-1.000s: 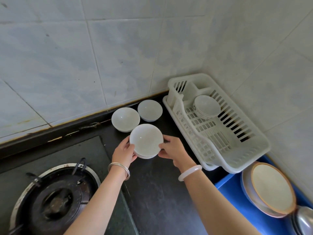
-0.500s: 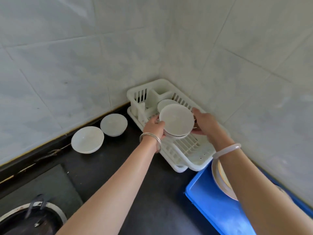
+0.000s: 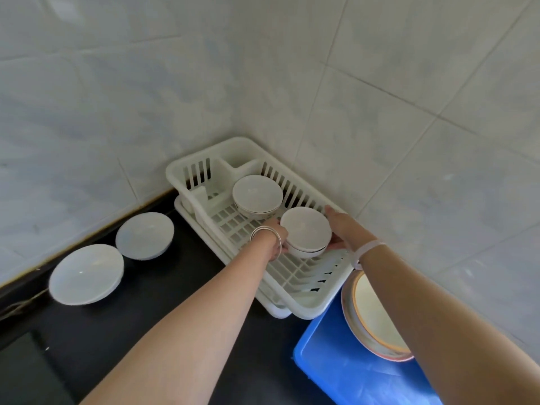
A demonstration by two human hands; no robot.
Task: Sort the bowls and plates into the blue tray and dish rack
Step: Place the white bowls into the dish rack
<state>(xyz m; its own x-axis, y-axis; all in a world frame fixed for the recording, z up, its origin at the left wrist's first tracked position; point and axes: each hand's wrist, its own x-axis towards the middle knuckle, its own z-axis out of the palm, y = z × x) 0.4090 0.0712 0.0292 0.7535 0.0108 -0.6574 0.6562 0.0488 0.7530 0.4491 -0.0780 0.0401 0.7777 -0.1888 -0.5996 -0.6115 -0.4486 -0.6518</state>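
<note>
Both my hands hold a small stack of white bowls (image 3: 305,230) low inside the white dish rack (image 3: 318,299), which sits in the tiled corner. My left hand (image 3: 276,239) grips the stack's left side and my right hand (image 3: 343,229) its right side. Another white bowl stack (image 3: 257,194) stands in the rack just behind it. Two more white bowls (image 3: 86,274) (image 3: 144,235) rest on the dark counter left of the rack. The blue tray (image 3: 336,369) lies at the lower right with stacked brown-rimmed plates (image 3: 371,317), partly hidden by my right forearm.
Tiled walls close in behind and to the right of the rack. The dark counter (image 3: 181,293) runs between the loose bowls and the rack. A dark stove surface (image 3: 26,372) shows at the lower left corner.
My hands carried the bowl stack from the counter to the right, over the rack, and have lowered it into the rack in front of the other bowls. The view turned right with them.
</note>
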